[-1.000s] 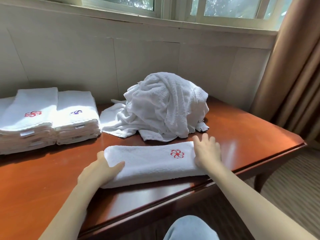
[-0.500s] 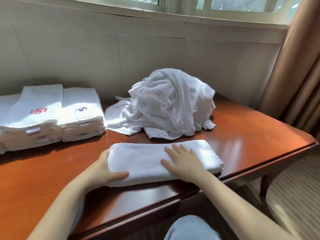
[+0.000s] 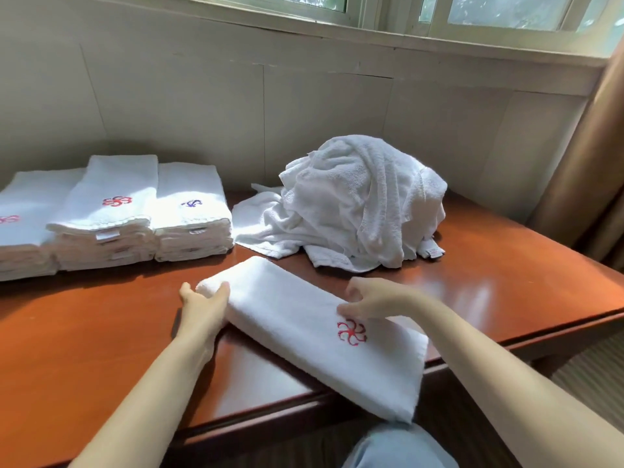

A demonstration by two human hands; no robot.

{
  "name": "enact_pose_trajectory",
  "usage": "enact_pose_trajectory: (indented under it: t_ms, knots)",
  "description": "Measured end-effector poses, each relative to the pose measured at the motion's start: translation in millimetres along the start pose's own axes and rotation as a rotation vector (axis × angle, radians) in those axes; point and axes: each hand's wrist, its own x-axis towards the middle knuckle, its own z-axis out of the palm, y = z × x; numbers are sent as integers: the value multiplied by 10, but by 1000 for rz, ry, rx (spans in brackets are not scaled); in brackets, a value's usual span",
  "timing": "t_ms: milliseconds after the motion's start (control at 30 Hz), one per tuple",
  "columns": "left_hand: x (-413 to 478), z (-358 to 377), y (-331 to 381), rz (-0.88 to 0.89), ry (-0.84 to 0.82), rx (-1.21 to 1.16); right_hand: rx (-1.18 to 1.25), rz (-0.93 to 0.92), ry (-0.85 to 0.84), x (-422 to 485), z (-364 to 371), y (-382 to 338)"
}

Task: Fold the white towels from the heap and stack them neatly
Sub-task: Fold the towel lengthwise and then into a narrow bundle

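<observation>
Pale panelled wall (image 3: 169, 96) fills most of our view, and above it only the bottom of a window (image 3: 489, 15) shows before the frame cuts it off. A brown curtain (image 3: 604, 163) is cropped at the right edge. The glossy reddish-brown table (image 3: 101, 349) runs out of view on the left, sunlight glaring on its right part.

At the back the heap (image 3: 364, 204) is a white tangle, and we cannot count the towels in it. To its left stand three stacks (image 3: 111, 214) side by side. The leftmost is cut by the frame, and the layers blur together.

The towel (image 3: 297, 325), folded long, lies slantwise near the front, its near end hanging over the table's edge above a jeans-clad knee (image 3: 398, 447).

Our left hand (image 3: 206, 298) clasps the towel's far end, thumb on one side and fingers on the other. Our right hand (image 3: 374, 298) is over the middle with its fingers curled and the thumb tip touching the cloth. We cannot tell whether it pinches any. Just beside it is a red emblem (image 3: 351, 331).
</observation>
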Motion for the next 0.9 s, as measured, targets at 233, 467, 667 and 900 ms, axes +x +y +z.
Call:
enact_pose_trajectory:
  t_ms: [233,467,667,900]
  knots:
    - [-332,250,-115,163,-253,215,819,-198,-313,336,7,-361]
    - [-94,-248,418,302,-401,54,1325,-428,-527,484,20,-611]
    - [99,-1032,1151,422,-433,67,1201,-649,-387,557,-463,-1515]
    - [815,-2181,2332,534,-179,63,1229,-901,-397,1110,-918,-3249]
